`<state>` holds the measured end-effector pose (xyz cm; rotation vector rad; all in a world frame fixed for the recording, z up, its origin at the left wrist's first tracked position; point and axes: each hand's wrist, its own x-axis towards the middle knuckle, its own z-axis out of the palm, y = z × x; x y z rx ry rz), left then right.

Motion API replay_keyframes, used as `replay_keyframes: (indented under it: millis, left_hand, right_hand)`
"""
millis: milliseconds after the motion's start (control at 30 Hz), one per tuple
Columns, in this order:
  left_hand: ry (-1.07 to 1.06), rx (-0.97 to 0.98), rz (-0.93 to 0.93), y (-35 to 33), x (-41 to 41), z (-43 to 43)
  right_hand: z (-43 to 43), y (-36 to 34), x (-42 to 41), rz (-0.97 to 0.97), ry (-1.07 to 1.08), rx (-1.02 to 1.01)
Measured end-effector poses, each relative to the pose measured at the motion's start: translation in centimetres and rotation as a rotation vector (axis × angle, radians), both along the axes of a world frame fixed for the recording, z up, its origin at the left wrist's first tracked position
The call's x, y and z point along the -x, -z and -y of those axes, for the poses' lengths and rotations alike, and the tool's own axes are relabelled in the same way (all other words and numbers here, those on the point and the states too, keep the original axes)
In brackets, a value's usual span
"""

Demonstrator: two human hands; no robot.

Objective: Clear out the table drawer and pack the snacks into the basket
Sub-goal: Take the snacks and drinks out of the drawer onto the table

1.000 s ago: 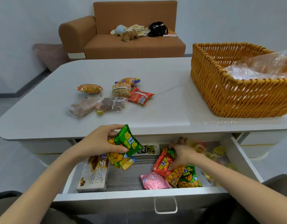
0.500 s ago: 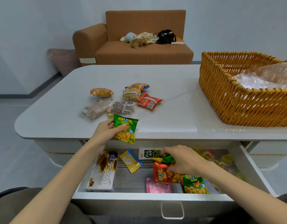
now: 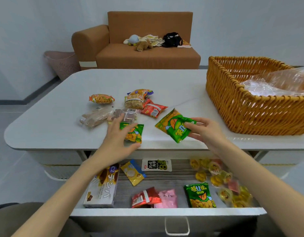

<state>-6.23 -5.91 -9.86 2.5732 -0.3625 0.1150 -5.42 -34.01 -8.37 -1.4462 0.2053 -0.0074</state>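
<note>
Currently, left hand [image 3: 117,139] rests spread over 1 green packet [image 3: 133,134] on the table [image 3: 62,125]; right hand [image 3: 207,132] pinches a 2nd packet [image 3: 173,127] above the table, near the basket [image 3: 250,113].

Your white table [image 3: 173,82]: rounded corners, glossy top. Wicker basket [image 3: 250,113] stands on right side. Left of centre, loose cluster: orange noodle packet [image 3: 101,98], orange-blue packet [image 3: 138,98] touching red packet [image 3: 153,108], two clear-wrapped brown packets [image 3: 95,116] side by side. Green packet [image 3: 133,134] lies flat near front edge.

Woven wicker basket [image 3: 247,113], glossy tabletop [image 3: 45,120]
</note>
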Motion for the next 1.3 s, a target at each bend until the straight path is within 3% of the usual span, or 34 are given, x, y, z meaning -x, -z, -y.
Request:
replay_keyframes:
  millis: [67,133,200,267,367,567,700,800,933,1033,1133,1300]
  left_hand:
    - [0.112,-0.158,-0.019,0.7,0.3,0.0]
    - [0.151,-0.316,-0.040,1.6,0.1,-0.3]
    - [0.158,-0.343,-0.038,1.9,-0.2,-0.6]
    - [0.145,-0.258,-0.041,1.7,-0.2,-0.6]
    - [0.094,-0.160,0.037,1.6,-0.4,-0.3]
    - [0.155,-0.167,-0.062,2.1,-2.9,2.3]
    - [0.196,-0.156,-0.133,2.3,-4.0,2.6]
    - [0.169,-0.091,-0.007,1.7,-2.6,1.3]
    - [0.166,0.027,0.223,1.2,1.8,0.5]
    - [0.365,-0.025,0.036,2.1,3.7,1.4]
    - [0.466,-0.265,-0.262,5.7,3.6,1.6]
    - [0.551,-0.575,-0.431,10.7,2.5,0.5]
  right_hand:
    - [-0.1,1.3,-0.9,-0.054,0.075,-0.086]
    - [-0.5,2.8,-1.2,-0.093,0.099,0.031]
    - [-0.8,3.7,-0.6,0.056,0.108,0.550]
    - [-1.1,4.1,0.6,0.341,0.104,1.050]
    - [-2.0,4.4,1.4,0.563,-0.013,1.418]
    - [-3.1,4.3,-1.1,0.320,-0.470,1.268]
    - [-2.7,3.4,-0.9,0.394,-0.443,1.216]
    - [-3.3,2.6,1.8,0.479,-0.394,1.206]
    - [-4.0,2.6,5.2,0.463,-0.587,1.148]
    - [-4.9,4.8,6.0,0.325,-0.806,1.202]
    - [-4.9,9.2,5.2,0.067,-0.962,1.287]
    - [-4.6,13.3,4.6,-0.108,-0.987,1.269]
